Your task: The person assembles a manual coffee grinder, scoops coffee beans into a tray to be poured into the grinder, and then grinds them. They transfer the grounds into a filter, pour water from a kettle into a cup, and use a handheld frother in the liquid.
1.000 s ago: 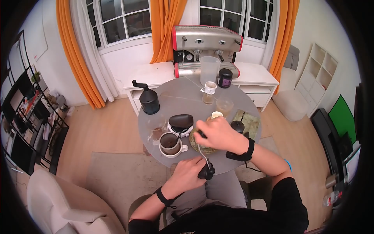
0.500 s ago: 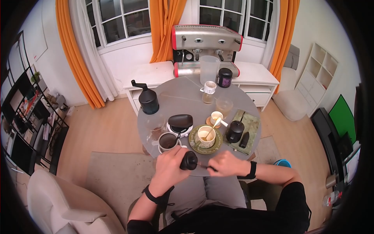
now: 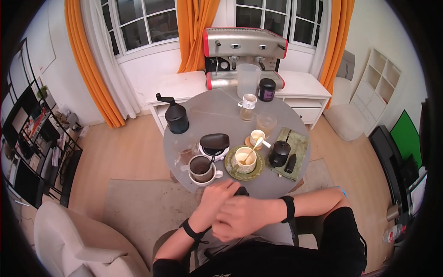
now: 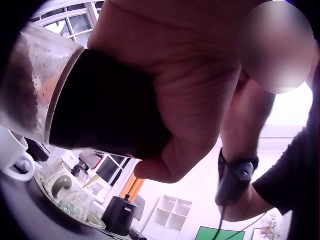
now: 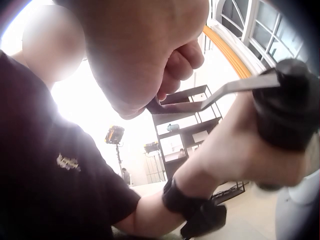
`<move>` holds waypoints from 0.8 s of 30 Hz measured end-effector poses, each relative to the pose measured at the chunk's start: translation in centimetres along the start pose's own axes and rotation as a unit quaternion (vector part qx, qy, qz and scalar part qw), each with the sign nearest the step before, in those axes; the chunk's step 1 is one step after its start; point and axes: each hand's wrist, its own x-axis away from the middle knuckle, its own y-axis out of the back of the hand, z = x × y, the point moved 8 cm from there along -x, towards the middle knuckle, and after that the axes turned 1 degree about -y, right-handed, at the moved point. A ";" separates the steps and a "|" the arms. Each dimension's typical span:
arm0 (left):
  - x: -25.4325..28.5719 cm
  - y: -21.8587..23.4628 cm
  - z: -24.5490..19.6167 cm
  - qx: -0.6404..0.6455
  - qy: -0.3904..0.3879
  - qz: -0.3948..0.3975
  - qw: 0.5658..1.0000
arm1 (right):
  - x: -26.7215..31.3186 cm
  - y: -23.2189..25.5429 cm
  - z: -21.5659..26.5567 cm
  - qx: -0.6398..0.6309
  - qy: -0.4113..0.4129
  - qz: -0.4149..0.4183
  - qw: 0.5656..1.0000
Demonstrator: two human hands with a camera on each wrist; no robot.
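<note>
Below the table's front edge, my left hand (image 3: 210, 205) grips a hand coffee grinder (image 4: 102, 107), fingers wrapped round its black body. The grinder's clear catch jar (image 4: 37, 82), with brown grounds in it, juts out at the left of the left wrist view. My right hand (image 3: 247, 216) holds the end of the metal crank (image 5: 225, 94), which runs from the grinder's top. The hands overlap in the head view and hide most of the grinder. Closest on the table are a white mug with a dark-filled cup (image 3: 201, 168) in it and a patterned cup (image 3: 245, 160) with a spoon.
The patterned cup stands on a green plate (image 3: 236, 174). A black kettle-like pot (image 3: 279, 154) sits on a green cloth (image 3: 300, 145). Around the round grey table (image 3: 207, 108) are a white scale (image 3: 220, 156), a black grinder (image 3: 176, 117) and glasses. An espresso machine (image 3: 244, 44) stands behind.
The right hand circled from over the plate, round to the right of the grinder, to close in front of my body, turning the crank. The left hand kept its hold, shifting slightly.
</note>
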 end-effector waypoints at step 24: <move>0.1 6.4 -1.1 0.023 0.021 -0.118 0.992 | 13.2 -1.4 -13.0 0.067 -0.286 0.066 0.954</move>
